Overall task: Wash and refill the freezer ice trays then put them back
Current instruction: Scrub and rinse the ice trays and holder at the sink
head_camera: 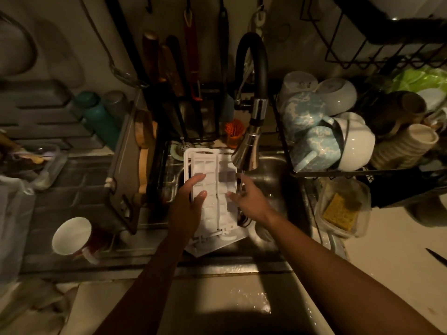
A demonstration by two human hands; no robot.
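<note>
A white ice tray [212, 189] with two rows of compartments lies lengthwise over the steel sink [271, 175], inside a white frame. My left hand [188, 204] grips its left edge, thumb and fingers on top. My right hand [249, 199] rests against the tray's right edge, fingers spread, under a thin stream of water from the chrome spray head of the black faucet [249, 146]. Whether the right hand grips the tray I cannot tell.
A dish rack [338, 131] packed with bowls and mugs stands right of the sink. A container with a yellow sponge [341, 209] sits below it. A white cup [72, 235] stands on the left drainboard. Knives and utensils hang behind the sink. A knife tip [437, 257] lies far right.
</note>
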